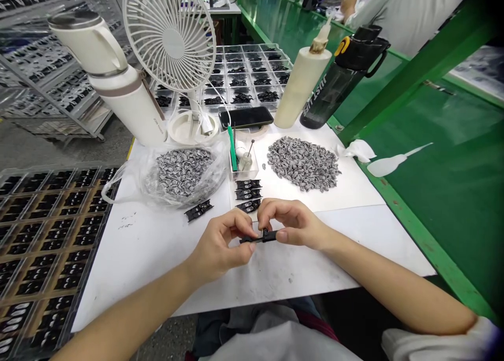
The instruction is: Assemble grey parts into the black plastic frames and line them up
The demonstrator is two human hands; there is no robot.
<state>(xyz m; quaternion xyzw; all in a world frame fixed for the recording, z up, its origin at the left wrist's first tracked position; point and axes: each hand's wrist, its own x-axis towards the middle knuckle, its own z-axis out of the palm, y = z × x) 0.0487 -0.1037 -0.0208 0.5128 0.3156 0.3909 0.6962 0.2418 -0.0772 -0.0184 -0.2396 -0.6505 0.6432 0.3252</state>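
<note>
Between both hands, just above the white work surface, is a small black plastic part (269, 236). My left hand (226, 240) pinches its left end between thumb and fingers. On the other end, my right hand (293, 224) grips with its thumb, fingers bent over the top. Fingers hide much of the part. Just beyond the hands, several similar black parts (248, 194) lie in a short column, and one more black part (199, 210) rests to the left. A plastic bag (214, 164) of small grey pieces lies back left; a loose pile of grey pieces (303, 163) is back right.
Behind stand a white fan (173, 43), white flask (129, 103), cream squeeze bottle (301, 88) and black bottle (334, 85). A small clear box (248, 166) holds tools, near a phone (248, 117). Trays of black parts (51, 235) are at left. A green frame (417, 82) borders the right.
</note>
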